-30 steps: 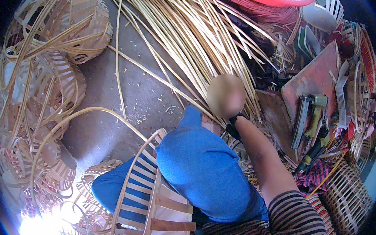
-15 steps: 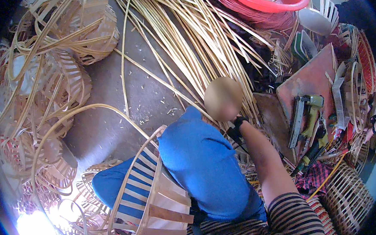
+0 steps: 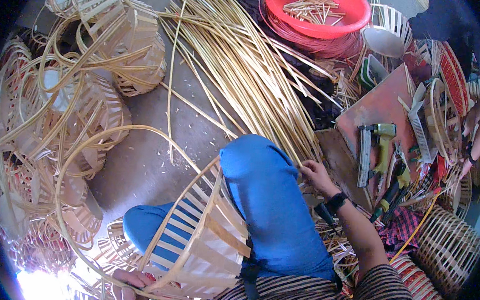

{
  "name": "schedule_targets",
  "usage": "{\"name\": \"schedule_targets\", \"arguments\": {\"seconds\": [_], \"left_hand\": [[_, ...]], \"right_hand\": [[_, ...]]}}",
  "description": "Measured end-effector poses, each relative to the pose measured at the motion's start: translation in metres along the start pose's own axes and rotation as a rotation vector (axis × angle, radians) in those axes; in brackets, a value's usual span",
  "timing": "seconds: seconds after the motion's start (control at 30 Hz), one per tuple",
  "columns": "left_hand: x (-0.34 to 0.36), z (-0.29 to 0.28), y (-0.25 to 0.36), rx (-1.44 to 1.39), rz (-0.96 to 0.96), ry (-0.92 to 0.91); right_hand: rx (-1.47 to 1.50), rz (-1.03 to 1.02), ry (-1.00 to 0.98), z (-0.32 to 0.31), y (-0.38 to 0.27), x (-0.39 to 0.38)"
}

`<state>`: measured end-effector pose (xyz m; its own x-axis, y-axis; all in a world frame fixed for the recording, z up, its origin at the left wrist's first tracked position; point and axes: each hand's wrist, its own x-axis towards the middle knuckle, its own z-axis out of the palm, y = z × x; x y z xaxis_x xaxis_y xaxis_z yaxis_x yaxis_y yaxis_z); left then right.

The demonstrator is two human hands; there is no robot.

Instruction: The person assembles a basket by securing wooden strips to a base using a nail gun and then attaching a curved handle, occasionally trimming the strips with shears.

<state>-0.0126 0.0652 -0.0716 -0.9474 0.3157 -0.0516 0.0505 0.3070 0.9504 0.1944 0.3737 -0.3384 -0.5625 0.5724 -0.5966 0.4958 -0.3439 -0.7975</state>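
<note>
- One slatted basket (image 3: 221, 231) lies tilted at the lower centre of the frame, against the blue-trousered leg (image 3: 264, 206); it looks light and springy, its thin flat slats likely to crack if bent sharply.
- Its rim seems the stiffest part and the best place to take hold; a lone slat would probably give.
- From the basket a curved strip (image 3: 137, 126) swings out in a wide loop across the left of the frame (it looks whippy, so it may well spring back when let go).
- The left hand (image 3: 130, 287), at the lower left, lies where the loop comes round to the basket; how firmly its fingers grip I cannot tell.
- The right hand (image 3: 319, 179), right of centre, reaches forward past the knee, thumb and fingertips appearing to pinch the lower end of a cane (image 3: 298, 160) beside the cane bundle (image 3: 255, 79).
- That cane should be light, smooth and flexible.
- The right forearm (image 3: 360, 234) slants up and leftward, elbow bent, wrist near level with the knee.
</note>
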Motion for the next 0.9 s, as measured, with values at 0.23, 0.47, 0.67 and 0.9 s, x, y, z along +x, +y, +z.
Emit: {"name": "schedule_targets", "arguments": {"seconds": [0.23,0.47,0.67,0.9], "left_hand": [[0.004,0.005,0.013,-0.013,-0.076,-0.300],[-0.013,-0.005,0.020,-0.006,-0.143,-0.142],[-0.031,-0.010,0.037,-0.002,-0.231,-0.090],[-0.043,-0.010,0.049,-0.003,-0.300,-0.056]], "right_hand": [[-0.110,0.042,0.143,0.011,0.033,0.007],[-0.457,-0.262,0.146,0.063,0.044,0.054],[-0.660,-0.305,0.120,0.091,0.049,0.098],[-0.754,-0.256,0.137,0.077,0.068,0.114]]}}
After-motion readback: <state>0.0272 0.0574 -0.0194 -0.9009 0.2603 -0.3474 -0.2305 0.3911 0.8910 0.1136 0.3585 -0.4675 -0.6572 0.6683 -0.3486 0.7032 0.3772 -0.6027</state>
